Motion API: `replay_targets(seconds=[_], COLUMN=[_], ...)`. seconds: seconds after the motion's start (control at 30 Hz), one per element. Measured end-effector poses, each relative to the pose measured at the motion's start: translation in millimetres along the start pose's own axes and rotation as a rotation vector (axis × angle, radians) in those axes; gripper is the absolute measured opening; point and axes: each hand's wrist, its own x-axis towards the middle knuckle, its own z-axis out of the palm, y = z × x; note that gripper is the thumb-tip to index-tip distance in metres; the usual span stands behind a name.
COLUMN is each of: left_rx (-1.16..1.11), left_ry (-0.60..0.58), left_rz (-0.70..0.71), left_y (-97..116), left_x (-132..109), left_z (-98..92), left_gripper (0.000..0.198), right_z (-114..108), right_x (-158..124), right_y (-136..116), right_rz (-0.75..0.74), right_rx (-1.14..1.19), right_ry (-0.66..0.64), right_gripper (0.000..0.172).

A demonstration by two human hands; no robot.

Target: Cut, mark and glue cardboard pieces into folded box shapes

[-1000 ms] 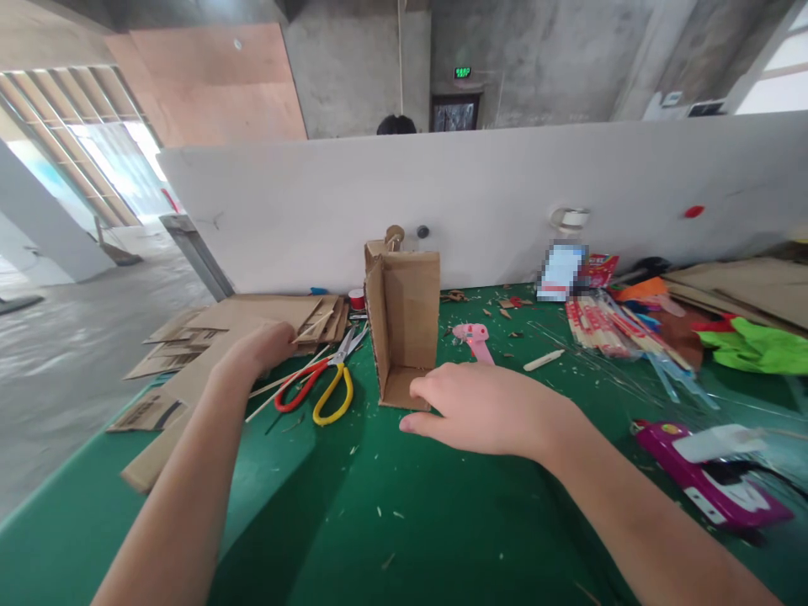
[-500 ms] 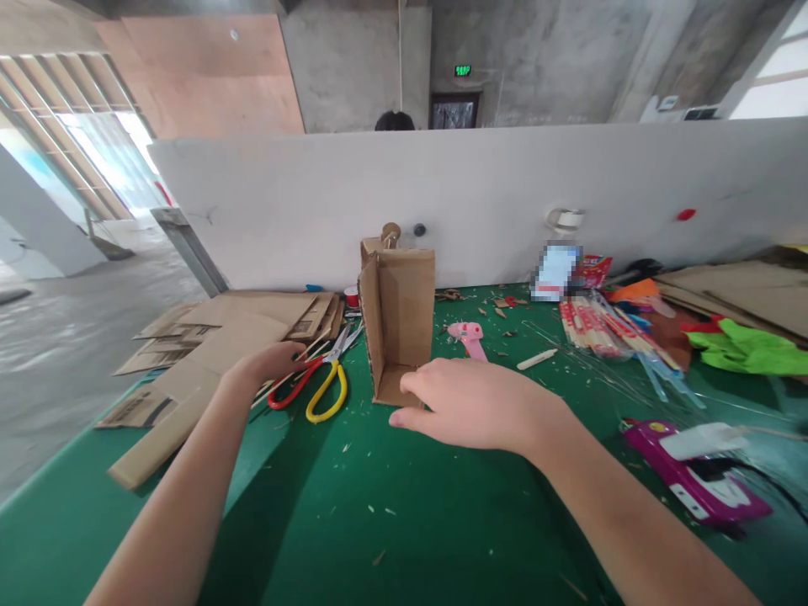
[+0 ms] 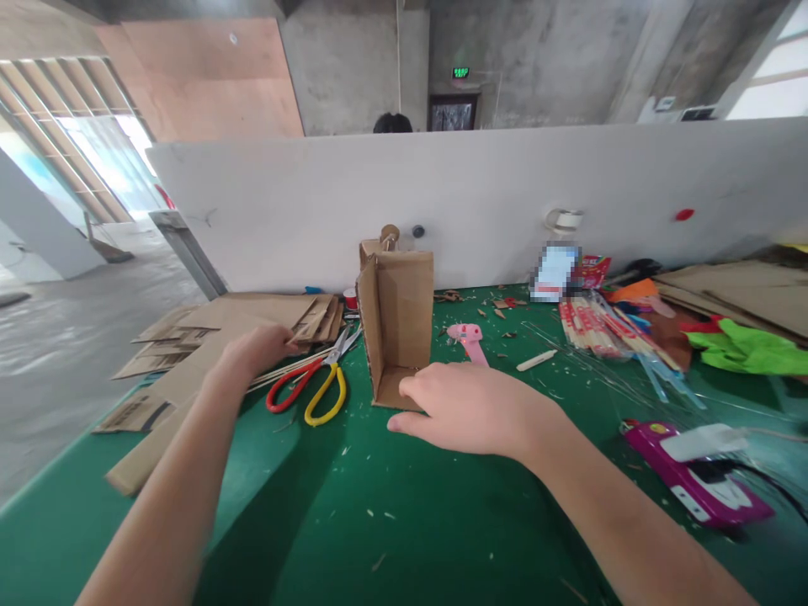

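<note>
An open-sided cardboard box [image 3: 405,307] stands upright on the green table. My right hand [image 3: 470,408] is at its lower front edge, fingers curled over the base panel and thumb in front. To the left, my left hand [image 3: 260,349] hovers by the cardboard sheets with fingers drawn together; what they pinch, if anything, is too blurred to make out. Several thin wooden sticks [image 3: 294,368] lie just below and right of that hand. Scissors [image 3: 326,394] with one red and one yellow handle rest between the sticks and the box.
A pink glue gun [image 3: 468,341] lies behind my right hand, near a white pen-like tool [image 3: 536,360]. Farther right are a phone [image 3: 555,271], bagged sticks [image 3: 590,326] and a purple power strip [image 3: 694,475]. Cardboard sheets [image 3: 195,358] cover the left side, and a white partition [image 3: 290,210] closes the back.
My left hand has lifted slightly up and to the left, off the scissor handles and sticks. My right hand and the box have stayed nearly still.
</note>
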Motion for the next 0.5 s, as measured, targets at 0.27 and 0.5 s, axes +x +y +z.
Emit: replay_targets(seconds=[0.27,0.5], left_rx=[-0.536,-0.559], left_ry=[0.430,0.303], left_rz=[-0.039,0.288], left_y=[47.6,160.3], left_x=[-92.5,-110.8], left_z=[-99.6,-53.7], left_gripper=[0.050,0.017], right_z=[-6.0,16.1], right_x=[4.2,18.2], right_y=[-2.5,18.1], right_rz=[-0.051,-0.180], right_rx=[0.413,0.610], right_ry=[0.396,0.482], right_gripper=[0.033,0.009])
